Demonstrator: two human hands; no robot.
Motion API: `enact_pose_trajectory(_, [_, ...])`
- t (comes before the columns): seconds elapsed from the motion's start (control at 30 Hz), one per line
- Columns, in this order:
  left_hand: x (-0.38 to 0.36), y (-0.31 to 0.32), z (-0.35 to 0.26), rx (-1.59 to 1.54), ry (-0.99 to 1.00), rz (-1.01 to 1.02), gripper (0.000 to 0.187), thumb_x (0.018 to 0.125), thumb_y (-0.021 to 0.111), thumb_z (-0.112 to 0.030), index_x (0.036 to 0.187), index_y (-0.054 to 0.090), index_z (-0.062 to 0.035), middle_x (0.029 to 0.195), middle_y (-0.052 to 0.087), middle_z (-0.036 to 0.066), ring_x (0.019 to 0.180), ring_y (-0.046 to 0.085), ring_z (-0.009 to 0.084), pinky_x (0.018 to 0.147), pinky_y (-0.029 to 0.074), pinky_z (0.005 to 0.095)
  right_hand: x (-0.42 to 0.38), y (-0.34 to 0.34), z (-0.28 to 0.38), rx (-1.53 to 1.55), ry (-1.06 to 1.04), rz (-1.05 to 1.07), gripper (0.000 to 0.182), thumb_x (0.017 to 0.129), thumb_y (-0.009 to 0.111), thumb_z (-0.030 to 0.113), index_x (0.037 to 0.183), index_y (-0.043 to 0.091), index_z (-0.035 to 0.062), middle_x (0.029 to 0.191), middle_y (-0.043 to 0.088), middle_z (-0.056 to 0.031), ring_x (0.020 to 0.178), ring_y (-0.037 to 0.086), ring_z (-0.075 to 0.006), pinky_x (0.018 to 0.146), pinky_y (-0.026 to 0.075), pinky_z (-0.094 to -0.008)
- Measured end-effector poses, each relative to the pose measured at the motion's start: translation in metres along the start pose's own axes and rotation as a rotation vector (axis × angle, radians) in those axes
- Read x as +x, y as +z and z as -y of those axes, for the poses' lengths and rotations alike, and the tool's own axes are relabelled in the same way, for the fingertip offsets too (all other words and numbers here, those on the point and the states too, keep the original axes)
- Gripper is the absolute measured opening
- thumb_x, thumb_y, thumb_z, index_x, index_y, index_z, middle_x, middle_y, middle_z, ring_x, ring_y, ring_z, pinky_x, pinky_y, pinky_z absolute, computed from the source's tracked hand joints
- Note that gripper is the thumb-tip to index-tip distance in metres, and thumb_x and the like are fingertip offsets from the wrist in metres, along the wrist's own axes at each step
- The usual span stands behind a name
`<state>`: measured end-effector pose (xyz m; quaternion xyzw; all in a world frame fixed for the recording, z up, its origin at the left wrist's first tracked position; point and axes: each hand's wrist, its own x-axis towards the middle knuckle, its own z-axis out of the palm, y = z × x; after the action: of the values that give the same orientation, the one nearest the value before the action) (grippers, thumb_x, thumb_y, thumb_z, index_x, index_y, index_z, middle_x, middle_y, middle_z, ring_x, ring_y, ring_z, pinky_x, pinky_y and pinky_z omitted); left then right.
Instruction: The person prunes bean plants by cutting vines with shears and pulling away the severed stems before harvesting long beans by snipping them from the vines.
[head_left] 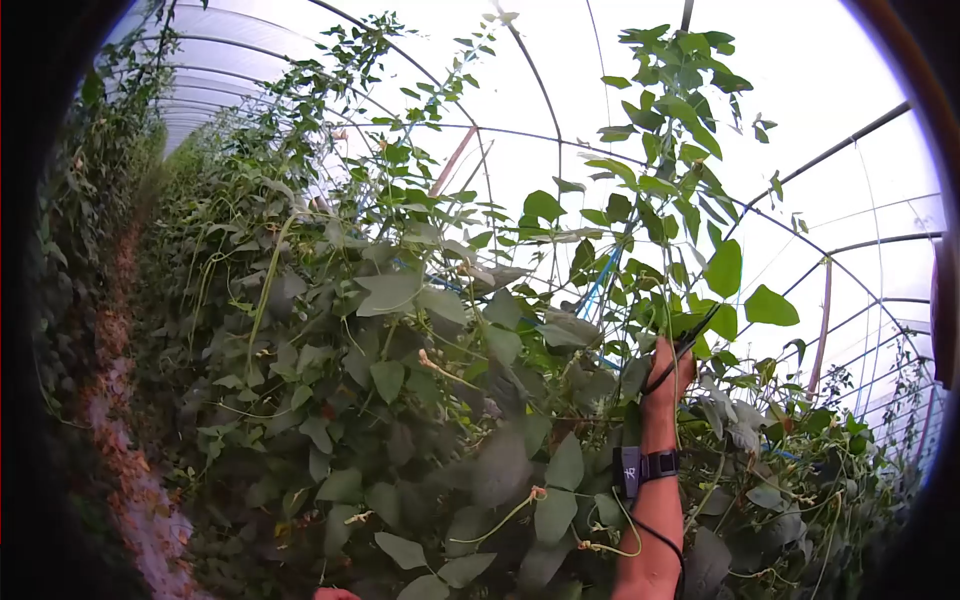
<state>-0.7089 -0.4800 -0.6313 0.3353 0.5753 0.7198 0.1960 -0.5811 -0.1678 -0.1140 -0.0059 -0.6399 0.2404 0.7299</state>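
My right hand (672, 372) is raised among the leaves right of centre, its fingers closed around dark-handled scissors (694, 332). Their blades point up and to the right, beside a leafy climbing bean vine (690, 180). Leaves lie close around the hand, and a thin green stem or pod runs down past the wrist. Whether the blades touch a stem cannot be made out. Only a small patch of my left hand (336, 594) shows at the bottom edge, below the foliage; its fingers are hidden. A long pale green bean pod (268, 290) hangs on the left.
Dense bean foliage (400, 440) fills the middle and bottom. A narrow dirt path (140, 480) runs along the left between plant rows. Curved greenhouse hoops (530, 60), blue strings (600, 280) and a wooden post (822, 330) stand behind. A strapped device (640, 466) with a cable is on my right wrist.
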Motion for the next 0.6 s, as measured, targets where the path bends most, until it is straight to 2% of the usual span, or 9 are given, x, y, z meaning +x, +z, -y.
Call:
enact_pose_trajectory(0.03, [0.013,0.002,-0.056,-0.014,0.018,0.038,0.016,0.086,0.057,-0.015,0.083,0.065,-0.0014,0.067,0.063,0.006,0.058,0.056,0.0109,0.050,0.045,0.0276,-0.004,-0.001,0.002,-0.039,-0.048,-0.037,0.018,0.084,0.059,0.015,0.079,0.054,-0.0011,0.065,0.052,-0.0019,0.059,0.047,-0.0095,0.053,0.038,-0.0270])
enact_pose_trajectory(0.07, [0.023,0.003,-0.099,0.037,0.205,0.071,0.016,0.087,0.057,-0.017,0.085,0.066,-0.0027,0.067,0.063,0.005,0.057,0.056,0.0091,0.050,0.046,0.0255,-0.005,-0.002,0.002,-0.078,-0.096,-0.073,0.018,0.084,0.058,0.015,0.080,0.053,-0.0020,0.066,0.053,-0.0030,0.060,0.048,-0.0106,0.055,0.039,-0.0281])
enact_pose_trajectory(0.1, [0.030,0.006,-0.137,-0.018,0.165,0.132,0.017,0.088,0.057,-0.019,0.084,0.066,-0.0040,0.072,0.065,0.003,0.066,0.060,0.0125,0.056,0.048,0.0293,-0.004,0.003,-0.003,-0.050,-0.113,-0.102,0.019,0.084,0.058,0.015,0.082,0.053,-0.0033,0.068,0.054,-0.0051,0.061,0.049,-0.0129,0.057,0.041,-0.0299])
enact_pose_trajectory(0.17, [0.053,0.018,-0.197,-0.214,0.465,0.229,0.012,0.087,0.055,-0.001,0.093,0.063,0.0076,0.073,0.066,0.013,0.066,0.065,0.0172,0.055,0.050,0.0221,-0.010,0.005,0.001,-0.116,-0.167,-0.084,0.021,0.085,0.058,0.016,0.081,0.053,-0.0039,0.070,0.055,-0.0082,0.064,0.051,-0.0156,0.061,0.042,-0.0318])
enact_pose_trajectory(0.2, [0.057,0.028,-0.232,-0.204,0.572,0.260,0.015,0.087,0.057,-0.004,0.095,0.062,0.0082,0.076,0.066,0.014,0.071,0.066,0.0189,0.058,0.052,0.0241,-0.012,0.007,0.006,-0.110,-0.166,-0.082,0.021,0.085,0.058,0.016,0.081,0.052,-0.0038,0.071,0.055,-0.0087,0.065,0.051,-0.0163,0.061,0.042,-0.0321])
enact_pose_trajectory(0.27, [0.071,0.056,-0.294,-0.306,0.791,0.515,0.020,0.089,0.054,-0.003,0.107,0.059,0.0043,0.089,0.066,0.011,0.083,0.063,0.0138,0.076,0.051,0.0257,-0.013,0.007,0.005,-0.111,-0.192,-0.089,0.020,0.085,0.058,0.016,0.081,0.052,-0.0035,0.071,0.055,-0.0088,0.065,0.052,-0.0165,0.062,0.043,-0.0323])
enact_pose_trajectory(0.43, [0.109,0.158,-0.399,-0.421,0.857,0.815,0.029,0.091,0.049,-0.004,0.120,0.048,0.0044,0.109,0.061,0.015,0.099,0.059,0.0180,0.089,0.048,0.0307,-0.011,0.001,-0.002,-0.051,-0.170,-0.073,0.017,0.084,0.057,0.014,0.084,0.052,-0.0026,0.072,0.055,-0.0095,0.066,0.053,-0.0173,0.062,0.043,-0.0317])
enact_pose_trajectory(0.5, [0.143,0.195,-0.422,-0.486,0.874,0.707,0.035,0.089,0.052,-0.005,0.122,0.044,0.0035,0.118,0.054,0.013,0.109,0.052,0.0153,0.091,0.045,0.0289,-0.012,-0.002,0.003,0.002,-0.190,-0.077,0.017,0.084,0.058,0.013,0.083,0.051,-0.0024,0.071,0.055,-0.0081,0.065,0.052,-0.0161,0.060,0.043,-0.0311])
enact_pose_trajectory(0.6, [0.213,0.233,-0.444,-0.430,0.803,0.366,0.038,0.087,0.056,-0.009,0.120,0.044,0.0027,0.115,0.052,0.007,0.102,0.051,0.0136,0.086,0.043,0.0268,-0.018,-0.005,0.019,0.045,-0.154,-0.091,0.015,0.084,0.058,0.011,0.080,0.051,-0.0009,0.069,0.052,-0.0043,0.061,0.048,-0.0111,0.055,0.040,-0.0280])
